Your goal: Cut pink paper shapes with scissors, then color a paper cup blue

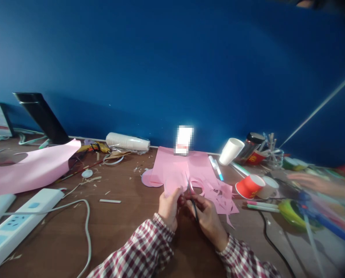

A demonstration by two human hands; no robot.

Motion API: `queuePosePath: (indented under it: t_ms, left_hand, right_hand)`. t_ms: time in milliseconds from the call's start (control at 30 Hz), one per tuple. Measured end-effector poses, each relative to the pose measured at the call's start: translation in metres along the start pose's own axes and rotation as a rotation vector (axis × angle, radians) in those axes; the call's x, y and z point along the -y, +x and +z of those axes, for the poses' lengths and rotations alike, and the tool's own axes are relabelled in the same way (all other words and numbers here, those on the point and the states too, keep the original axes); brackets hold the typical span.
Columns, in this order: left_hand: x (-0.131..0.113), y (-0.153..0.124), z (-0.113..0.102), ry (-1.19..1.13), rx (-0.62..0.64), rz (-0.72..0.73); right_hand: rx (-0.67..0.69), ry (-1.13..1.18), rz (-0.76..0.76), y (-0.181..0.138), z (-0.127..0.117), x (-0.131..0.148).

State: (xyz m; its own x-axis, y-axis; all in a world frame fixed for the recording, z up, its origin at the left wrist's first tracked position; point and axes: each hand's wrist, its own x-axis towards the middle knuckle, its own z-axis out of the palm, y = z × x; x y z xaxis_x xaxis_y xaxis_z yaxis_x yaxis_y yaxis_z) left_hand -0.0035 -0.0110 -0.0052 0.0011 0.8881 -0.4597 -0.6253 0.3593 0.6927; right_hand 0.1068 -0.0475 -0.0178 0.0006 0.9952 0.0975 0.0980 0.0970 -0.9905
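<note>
My left hand [169, 208] is closed on a piece of pink paper [174, 179], pinching its near edge between thumb and fingers. Close beside it, my right hand [208, 218] grips dark-handled scissors [194, 210], whose thin blade points away from me along the paper's right side. The fingers partly cover the handles, so I cannot tell how far the blades are apart. Behind the held piece lies a larger pink sheet [200, 160]. Curled pink offcuts [219, 197] spread to the right of my hands.
A phone [184, 139] stands against the blue wall. Stacked paper cups [127, 141] lie at back left; a white cup [231, 151] and red cup [250, 186] are right. A power strip [24, 224] is at left. Another person's blurred hand [314, 181] reaches in at right.
</note>
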Motion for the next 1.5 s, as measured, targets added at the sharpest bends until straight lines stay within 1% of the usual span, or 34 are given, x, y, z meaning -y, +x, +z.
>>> queuePosePath:
  t_ms: [267,433,800,1000,1500]
  left_hand:
    - [0.0001,0.0005,-0.0009,0.0,0.015,0.006]
    - [0.0007,0.0023,-0.0021,0.004,0.03,0.012]
    - [0.0011,0.004,-0.004,0.001,0.011,0.015]
    - [0.0032,0.0074,-0.0057,-0.001,0.031,0.028]
    - [0.0029,0.0095,-0.0065,0.019,0.024,0.041]
  right_hand:
    - [0.003,-0.034,0.012,-0.0011,-0.0008,0.003]
    - [-0.002,-0.047,0.024,-0.0007,-0.0016,-0.0009]
    - [-0.017,-0.079,0.046,-0.0008,-0.0033,-0.0049]
    - [-0.018,-0.102,0.041,-0.0015,-0.0034,-0.0052]
    - [-0.029,-0.16,0.029,-0.0011,-0.0047,-0.0032]
